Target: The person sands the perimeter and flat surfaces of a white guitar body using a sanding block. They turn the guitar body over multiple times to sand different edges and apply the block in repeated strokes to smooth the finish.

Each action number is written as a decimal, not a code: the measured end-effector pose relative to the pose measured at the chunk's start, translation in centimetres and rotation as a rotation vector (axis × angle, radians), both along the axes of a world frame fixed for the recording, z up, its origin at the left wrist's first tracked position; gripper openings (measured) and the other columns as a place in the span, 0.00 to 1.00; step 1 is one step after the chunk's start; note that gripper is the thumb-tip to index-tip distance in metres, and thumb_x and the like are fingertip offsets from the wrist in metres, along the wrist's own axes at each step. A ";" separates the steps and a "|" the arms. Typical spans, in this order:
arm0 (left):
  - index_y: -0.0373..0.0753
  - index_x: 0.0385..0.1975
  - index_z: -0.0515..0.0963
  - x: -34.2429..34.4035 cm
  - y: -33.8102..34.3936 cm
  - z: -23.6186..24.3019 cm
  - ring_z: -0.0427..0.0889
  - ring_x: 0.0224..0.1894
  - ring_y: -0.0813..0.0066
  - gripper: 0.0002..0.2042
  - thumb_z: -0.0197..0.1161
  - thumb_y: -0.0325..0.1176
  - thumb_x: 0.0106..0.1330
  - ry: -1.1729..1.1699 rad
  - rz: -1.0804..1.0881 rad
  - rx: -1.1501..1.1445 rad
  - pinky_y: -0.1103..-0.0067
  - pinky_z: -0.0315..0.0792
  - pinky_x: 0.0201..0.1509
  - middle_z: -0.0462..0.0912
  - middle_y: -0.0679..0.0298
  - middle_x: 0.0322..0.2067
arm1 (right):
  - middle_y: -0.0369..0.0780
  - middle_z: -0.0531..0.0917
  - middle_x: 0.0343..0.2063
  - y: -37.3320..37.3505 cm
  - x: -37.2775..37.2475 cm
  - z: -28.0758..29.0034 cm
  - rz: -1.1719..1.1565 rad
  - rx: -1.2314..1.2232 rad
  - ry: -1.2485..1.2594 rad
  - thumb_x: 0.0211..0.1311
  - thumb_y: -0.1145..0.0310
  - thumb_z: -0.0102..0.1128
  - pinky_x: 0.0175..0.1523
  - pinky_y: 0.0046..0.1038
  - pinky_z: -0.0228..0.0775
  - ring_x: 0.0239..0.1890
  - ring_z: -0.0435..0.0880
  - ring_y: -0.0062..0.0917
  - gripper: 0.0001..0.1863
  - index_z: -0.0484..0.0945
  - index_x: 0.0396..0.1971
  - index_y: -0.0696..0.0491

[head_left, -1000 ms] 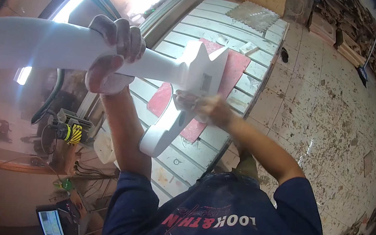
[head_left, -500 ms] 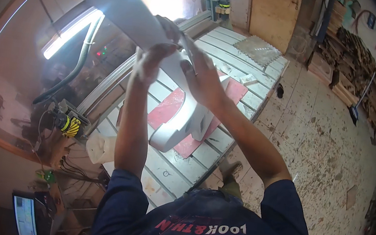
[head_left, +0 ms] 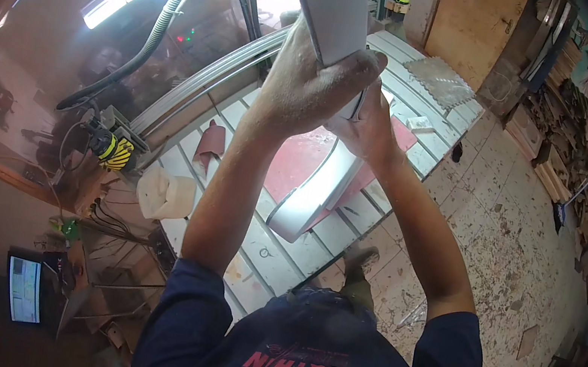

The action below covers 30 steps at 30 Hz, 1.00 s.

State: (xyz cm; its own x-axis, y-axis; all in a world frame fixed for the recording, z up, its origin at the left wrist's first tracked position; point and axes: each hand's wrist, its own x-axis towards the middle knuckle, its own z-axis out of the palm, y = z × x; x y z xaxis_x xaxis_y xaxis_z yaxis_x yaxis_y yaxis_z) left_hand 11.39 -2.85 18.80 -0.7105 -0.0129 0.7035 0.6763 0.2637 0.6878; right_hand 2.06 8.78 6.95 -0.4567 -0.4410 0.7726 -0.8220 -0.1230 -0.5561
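Observation:
A long white piece with a flat, plank-like upper part (head_left: 334, 15) rises toward me from the slatted table. My left hand (head_left: 304, 90) wraps round this part from the left, its thumb lying across the face. Just below and to the right, my right hand (head_left: 374, 131) is closed at the piece's edge, its fingers partly hidden. Beneath the hands a curved white section (head_left: 306, 201) rests over a red sheet (head_left: 293, 161). It looks like the lower end of the same piece, but the hands cover the join.
The white slatted table (head_left: 285, 266) has a metal rail (head_left: 202, 82) along its left side. On it lie a reddish roll (head_left: 211, 141), a cream bundle (head_left: 165, 193), a small white block (head_left: 420, 124) and a jagged-edged sheet (head_left: 439, 80). Wood offcuts (head_left: 583, 128) line the right wall. A screen (head_left: 24, 289) glows lower left.
The upper part of the white piece has swung right and now stands steeper. Both hands have shifted right with it, and the left hand's thumb now crosses its face. The reddish roll has come into view.

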 end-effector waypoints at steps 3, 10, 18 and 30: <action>0.32 0.51 0.76 -0.1 -0.6 -1.4 0.81 0.42 0.67 0.25 0.69 0.43 0.60 0.109 0.309 -0.252 0.70 0.74 0.52 0.81 0.56 0.40 | 0.60 0.77 0.57 0.4 -0.9 -0.1 -0.042 0.074 -0.026 0.55 0.50 0.79 0.59 0.43 0.77 0.58 0.82 0.55 0.56 0.53 0.72 0.61; 0.29 0.63 0.74 6.3 -5.4 -12.5 0.79 0.60 0.55 0.43 0.47 0.68 0.67 -0.220 -0.237 0.034 0.62 0.67 0.69 0.81 0.47 0.58 | 0.56 0.80 0.53 0.8 -0.6 0.8 -0.105 -0.076 0.191 0.56 0.53 0.79 0.56 0.40 0.78 0.54 0.83 0.46 0.51 0.55 0.69 0.62; 0.31 0.60 0.75 11.7 -0.3 -17.2 0.63 0.76 0.50 0.40 0.71 0.56 0.54 -0.390 -0.064 0.269 0.57 0.57 0.76 0.81 0.50 0.58 | 0.40 0.81 0.31 0.1 -1.1 0.2 -0.049 -0.127 0.182 0.56 0.56 0.81 0.36 0.27 0.77 0.30 0.83 0.24 0.44 0.61 0.61 0.61; 0.28 0.61 0.75 12.4 -0.3 -13.4 0.84 0.44 0.76 0.21 0.46 0.35 0.78 -0.554 0.066 0.481 0.80 0.78 0.44 0.85 0.52 0.52 | 0.56 0.83 0.46 -0.6 -1.0 -0.5 -0.100 -0.031 0.188 0.52 0.52 0.82 0.50 0.41 0.81 0.47 0.88 0.50 0.55 0.56 0.68 0.66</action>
State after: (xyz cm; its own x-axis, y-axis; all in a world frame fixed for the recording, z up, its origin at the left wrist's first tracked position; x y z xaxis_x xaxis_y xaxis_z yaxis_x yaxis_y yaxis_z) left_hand 23.77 -3.12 5.44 -0.9473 -0.2846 0.1470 0.1887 -0.1253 0.9740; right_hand 1.10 8.20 6.41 -0.3432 -0.3749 0.8612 -0.9200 -0.0504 -0.3886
